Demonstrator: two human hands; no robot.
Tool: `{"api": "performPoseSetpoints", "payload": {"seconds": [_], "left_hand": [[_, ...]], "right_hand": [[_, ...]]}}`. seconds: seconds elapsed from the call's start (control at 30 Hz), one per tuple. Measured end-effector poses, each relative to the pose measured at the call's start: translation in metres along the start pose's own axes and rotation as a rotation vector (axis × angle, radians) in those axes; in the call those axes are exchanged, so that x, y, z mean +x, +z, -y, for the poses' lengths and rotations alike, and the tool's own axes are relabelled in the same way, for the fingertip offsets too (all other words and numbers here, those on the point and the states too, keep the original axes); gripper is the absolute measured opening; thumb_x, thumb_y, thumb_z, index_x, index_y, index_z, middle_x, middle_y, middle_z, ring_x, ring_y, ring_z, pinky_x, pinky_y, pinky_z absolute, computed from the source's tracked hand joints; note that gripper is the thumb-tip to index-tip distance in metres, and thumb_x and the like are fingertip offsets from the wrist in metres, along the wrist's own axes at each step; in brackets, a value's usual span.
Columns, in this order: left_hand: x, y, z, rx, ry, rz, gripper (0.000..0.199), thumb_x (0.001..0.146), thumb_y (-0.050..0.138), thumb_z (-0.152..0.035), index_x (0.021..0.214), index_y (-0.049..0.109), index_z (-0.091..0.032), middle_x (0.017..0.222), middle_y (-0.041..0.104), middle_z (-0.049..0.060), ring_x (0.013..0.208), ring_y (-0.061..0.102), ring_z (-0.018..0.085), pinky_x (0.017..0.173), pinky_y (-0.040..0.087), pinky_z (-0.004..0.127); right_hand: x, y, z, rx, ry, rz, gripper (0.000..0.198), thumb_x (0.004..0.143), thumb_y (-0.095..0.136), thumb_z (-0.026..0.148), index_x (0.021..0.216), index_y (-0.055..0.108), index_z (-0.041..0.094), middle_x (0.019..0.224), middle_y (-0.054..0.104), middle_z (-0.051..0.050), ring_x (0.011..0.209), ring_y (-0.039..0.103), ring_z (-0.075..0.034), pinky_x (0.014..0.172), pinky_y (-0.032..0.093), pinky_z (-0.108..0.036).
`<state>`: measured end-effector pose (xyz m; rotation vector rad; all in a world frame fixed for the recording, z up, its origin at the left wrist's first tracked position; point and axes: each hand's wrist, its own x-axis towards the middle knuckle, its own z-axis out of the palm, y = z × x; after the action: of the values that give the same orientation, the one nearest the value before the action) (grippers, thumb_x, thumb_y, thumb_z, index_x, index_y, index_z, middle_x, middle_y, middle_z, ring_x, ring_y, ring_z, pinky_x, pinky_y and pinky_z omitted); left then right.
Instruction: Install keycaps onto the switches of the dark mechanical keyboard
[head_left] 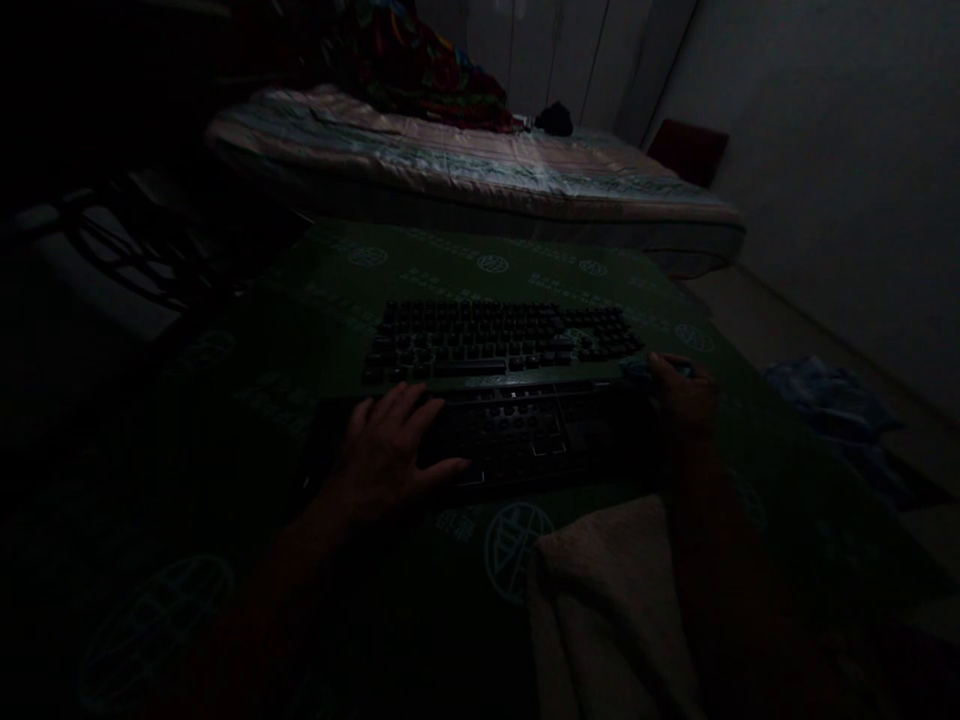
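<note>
A dark keyboard base (pixel 517 430), most of its keycaps off, lies across the green-covered table in front of me. My left hand (pixel 394 440) rests on its left part with the fingers spread. Beyond the base, loose black keycaps (pixel 472 335) are laid out in keyboard order, the long space bar (pixel 471 368) among them. At the base's right end my right hand (pixel 684 395) is closed around a small bluish tool (pixel 636 371), its tip pointing left; the dimness hides its exact kind. Below the base, near my right forearm, lies a beige cloth (pixel 607 600).
The green table cover (pixel 517 545) has printed globe marks. A bed with a striped sheet (pixel 465 165) stands past the table's far edge, a red patterned blanket (pixel 420 75) on it. Bluish cloth (pixel 832 400) lies on the floor at right, near the pale wall (pixel 840 180). The room is very dark.
</note>
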<state>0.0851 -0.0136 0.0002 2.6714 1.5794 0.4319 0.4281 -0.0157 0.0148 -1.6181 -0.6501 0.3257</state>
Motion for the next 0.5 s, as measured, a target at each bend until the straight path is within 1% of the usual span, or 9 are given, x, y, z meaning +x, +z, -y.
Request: {"api": "performPoseSetpoints", "payload": {"seconds": [0.1, 0.17, 0.27, 0.37, 0.5], "left_hand": [[0.000, -0.002, -0.001, 0.008, -0.004, 0.018, 0.069, 0.073, 0.057, -0.062, 0.125, 0.054, -0.016, 0.139, 0.047, 0.020, 0.131, 0.039, 0.038, 0.104, 0.030, 0.060], [-0.001, -0.001, 0.000, 0.012, -0.003, 0.020, 0.069, 0.072, 0.057, -0.062, 0.124, 0.054, -0.016, 0.139, 0.047, 0.019, 0.131, 0.039, 0.038, 0.104, 0.030, 0.060], [-0.002, 0.000, 0.005, 0.016, -0.007, 0.009, 0.070, 0.072, 0.057, -0.062, 0.125, 0.054, -0.017, 0.139, 0.047, 0.019, 0.131, 0.040, 0.038, 0.104, 0.030, 0.060], [-0.004, 0.000, 0.014, 0.013, -0.008, -0.014, 0.069, 0.071, 0.057, -0.064, 0.124, 0.054, -0.019, 0.137, 0.050, 0.018, 0.130, 0.041, 0.038, 0.103, 0.032, 0.060], [-0.007, -0.003, 0.024, 0.006, -0.006, -0.034, 0.070, 0.069, 0.056, -0.066, 0.122, 0.054, -0.021, 0.137, 0.050, 0.018, 0.128, 0.043, 0.038, 0.102, 0.034, 0.060]], "right_hand": [[-0.001, 0.002, 0.000, 0.107, 0.158, 0.004, 0.027, 0.056, 0.074, 0.034, 0.072, 0.068, 0.014, 0.059, 0.063, 0.000, 0.052, 0.059, -0.014, 0.048, 0.047, -0.025], [-0.003, 0.003, 0.001, 0.158, 0.200, 0.002, 0.025, 0.054, 0.074, 0.032, 0.070, 0.067, 0.014, 0.058, 0.062, 0.002, 0.050, 0.058, -0.013, 0.048, 0.047, -0.025], [-0.006, 0.004, 0.007, 0.191, 0.234, 0.004, 0.022, 0.053, 0.074, 0.029, 0.068, 0.065, 0.014, 0.055, 0.061, 0.002, 0.049, 0.058, -0.013, 0.048, 0.047, -0.025], [-0.012, 0.006, 0.016, 0.173, 0.262, 0.016, 0.019, 0.053, 0.073, 0.026, 0.067, 0.065, 0.015, 0.055, 0.061, 0.003, 0.049, 0.058, -0.013, 0.048, 0.046, -0.024], [-0.021, 0.009, 0.023, 0.135, 0.222, 0.069, 0.020, 0.055, 0.072, 0.030, 0.066, 0.065, 0.015, 0.055, 0.061, 0.002, 0.051, 0.059, -0.014, 0.048, 0.046, -0.024]]}}
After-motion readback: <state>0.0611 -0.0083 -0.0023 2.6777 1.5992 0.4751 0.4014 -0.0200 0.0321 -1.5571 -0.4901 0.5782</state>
